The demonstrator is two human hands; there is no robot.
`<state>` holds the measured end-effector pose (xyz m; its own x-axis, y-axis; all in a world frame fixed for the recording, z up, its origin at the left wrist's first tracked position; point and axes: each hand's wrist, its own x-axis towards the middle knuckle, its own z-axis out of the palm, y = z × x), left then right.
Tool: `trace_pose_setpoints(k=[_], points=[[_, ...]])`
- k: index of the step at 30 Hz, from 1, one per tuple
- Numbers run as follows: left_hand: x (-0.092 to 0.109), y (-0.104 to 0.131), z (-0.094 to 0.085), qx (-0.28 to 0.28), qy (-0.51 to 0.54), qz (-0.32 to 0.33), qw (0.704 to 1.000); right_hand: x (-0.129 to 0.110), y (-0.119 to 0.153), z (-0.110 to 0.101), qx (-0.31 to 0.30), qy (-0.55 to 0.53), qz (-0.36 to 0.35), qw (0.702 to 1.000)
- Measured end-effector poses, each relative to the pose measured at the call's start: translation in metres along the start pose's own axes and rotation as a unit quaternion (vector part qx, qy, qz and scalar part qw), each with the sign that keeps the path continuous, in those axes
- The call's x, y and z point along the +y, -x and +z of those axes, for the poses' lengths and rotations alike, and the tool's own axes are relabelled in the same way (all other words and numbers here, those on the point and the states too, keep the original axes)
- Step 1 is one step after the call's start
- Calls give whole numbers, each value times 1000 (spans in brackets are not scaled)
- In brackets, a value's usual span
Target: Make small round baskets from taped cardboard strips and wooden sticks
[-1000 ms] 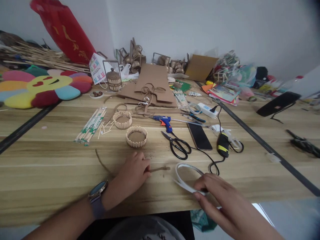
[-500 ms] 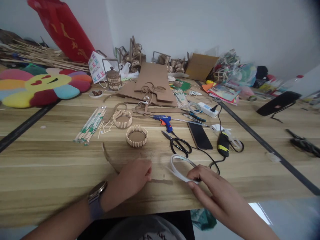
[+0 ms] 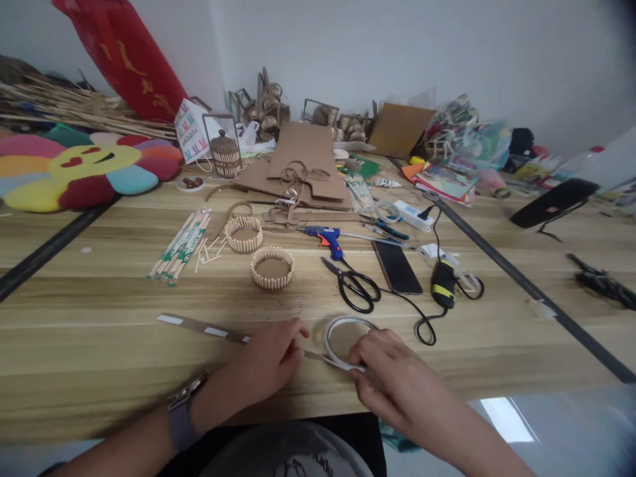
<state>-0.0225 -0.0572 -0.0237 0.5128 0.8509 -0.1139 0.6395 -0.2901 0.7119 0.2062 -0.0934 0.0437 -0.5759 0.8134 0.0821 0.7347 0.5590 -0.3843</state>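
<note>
R hand (image 3: 392, 371), thumb + fingers closed, pinches near R rim of white tape roll (image 3: 328, 338), nr table's (image 3: 124, 391) front edge. L hand (image 3: 275, 351), fingers bent, is over brown strip (image 3: 192, 324); can't tell if it grips or just presses. Strip lies L–R, white patches on its L part, R end by the roll; contact unclear. Beyond: scissors (image 3: 342, 273), stick-walled ring (image 3: 272, 281) w/ 2nd stick-walled ring (image 3: 243, 245) behind, phone (image 3: 397, 268), blue glue gun (image 3: 328, 238). Farther back, cardboard (image 3: 305, 142).
</note>
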Motion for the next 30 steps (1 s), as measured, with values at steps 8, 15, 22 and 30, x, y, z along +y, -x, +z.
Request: trace_pose_setpoints(k=[8,15,22,30], points=[[0,7,0,22,83,59,995,-3,-10,12,51,60,-58,995],[3,11,0,10,66,39,997,0,-14,13,80,156,-54,983],[6,12,0,27,34,44,998,-7,-18,10,53,159,-73,983],[3,17,5,38,19,73,996,-6,-24,10,3,218,-42,975]])
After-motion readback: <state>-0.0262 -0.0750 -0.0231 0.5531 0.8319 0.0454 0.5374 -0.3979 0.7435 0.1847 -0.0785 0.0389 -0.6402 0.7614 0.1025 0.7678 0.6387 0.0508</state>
